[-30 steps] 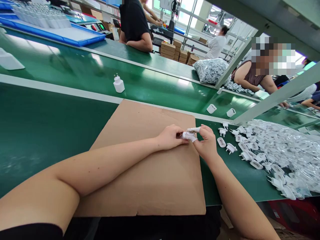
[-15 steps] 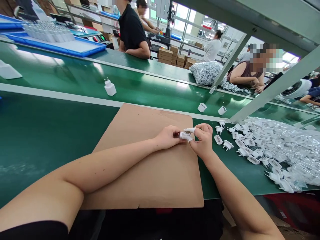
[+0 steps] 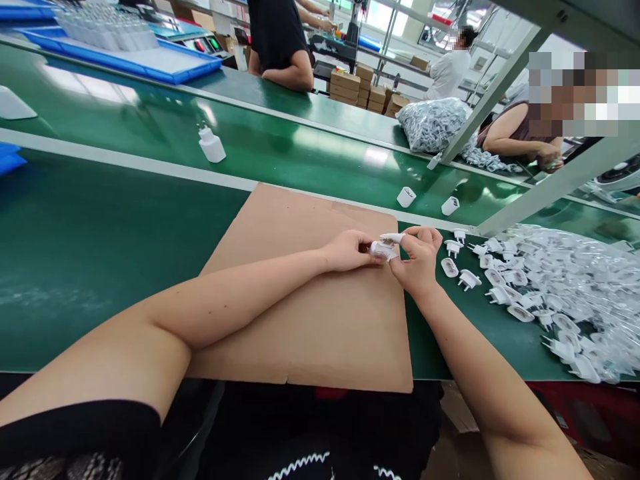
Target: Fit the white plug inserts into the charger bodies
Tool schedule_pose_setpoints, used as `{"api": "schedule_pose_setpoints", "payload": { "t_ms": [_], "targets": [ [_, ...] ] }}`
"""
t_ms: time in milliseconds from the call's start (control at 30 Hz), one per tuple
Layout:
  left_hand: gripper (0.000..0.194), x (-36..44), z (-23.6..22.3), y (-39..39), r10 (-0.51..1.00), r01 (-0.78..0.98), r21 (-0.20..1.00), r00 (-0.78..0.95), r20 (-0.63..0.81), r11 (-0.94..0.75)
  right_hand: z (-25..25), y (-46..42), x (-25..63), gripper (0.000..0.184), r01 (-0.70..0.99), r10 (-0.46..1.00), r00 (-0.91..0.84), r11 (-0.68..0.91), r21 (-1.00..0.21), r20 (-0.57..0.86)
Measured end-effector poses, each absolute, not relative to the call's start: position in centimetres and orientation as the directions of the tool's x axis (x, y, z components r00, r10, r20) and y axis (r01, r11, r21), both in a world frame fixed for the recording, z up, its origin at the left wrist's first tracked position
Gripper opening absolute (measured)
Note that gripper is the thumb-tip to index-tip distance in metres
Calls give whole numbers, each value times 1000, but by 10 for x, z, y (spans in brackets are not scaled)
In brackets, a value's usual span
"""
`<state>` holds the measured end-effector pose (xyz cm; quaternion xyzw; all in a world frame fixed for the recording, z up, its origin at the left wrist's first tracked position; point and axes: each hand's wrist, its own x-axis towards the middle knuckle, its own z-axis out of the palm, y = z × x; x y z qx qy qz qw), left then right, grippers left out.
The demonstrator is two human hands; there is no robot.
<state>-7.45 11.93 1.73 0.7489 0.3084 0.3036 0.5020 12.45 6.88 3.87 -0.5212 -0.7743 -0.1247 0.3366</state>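
Over the right part of a brown cardboard sheet (image 3: 305,320), my left hand (image 3: 350,251) is closed on a small white charger housing (image 3: 382,251). My right hand (image 3: 419,260) grips the same housing from the other side, its thumb and index finger wrapped in white coverings. Those fingers hide part of the housing, so its inside cannot be made out. Just right of my right hand, several loose white plug caps with pins (image 3: 469,280) lie on the green table.
A pile of white plug caps in clear plastic (image 3: 590,287) spreads at right. On the green belt (image 3: 300,157) stand a white charger (image 3: 212,145) and two white housings (image 3: 407,197). A slanted metal post (image 3: 500,93) rises at right. Co-workers are beyond the belt.
The camera view has tilted down and shifted. The charger and housings on the belt have moved left relative to the cardboard. Both hands stay together at the housing.
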Motion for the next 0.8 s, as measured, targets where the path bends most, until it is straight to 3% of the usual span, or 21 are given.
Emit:
{"api": "schedule_pose_setpoints", "payload": {
  "t_ms": [133, 267, 467, 567, 667, 733, 800],
  "targets": [
    [36, -74, 16, 119, 779, 143, 942, 607, 158, -303, 41, 71, 124, 11, 872, 752, -196, 427, -239, 629],
    [35, -71, 13, 115, 783, 125, 946, 599, 168, -298, 34, 66, 119, 13, 874, 783, -97, 363, -324, 615],
    [49, -71, 10, 113, 804, 73, 970, 576, 149, -233, 28, 68, 133, 42, 779, 857, 46, 291, -556, 513],
    [48, -81, 13, 141, 877, 163, 960, 463, 130, -228, 36, 78, 170, 47, 903, 851, 255, -39, -428, 459],
    [45, -101, 19, 192, 965, 305, 926, 204, 165, -223, 39, 83, 209, 49, 857, 790, 515, -465, -221, 333],
    [43, -119, 22, 227, 983, 480, 860, 38, 179, -175, 37, 84, 228, 47, 819, 780, 574, -548, -170, 251],
    [42, -136, 23, 253, 983, 655, 751, -68, 169, -84, 34, 84, 237, 49, 848, 813, 528, -488, -208, 246]
  ]
}}
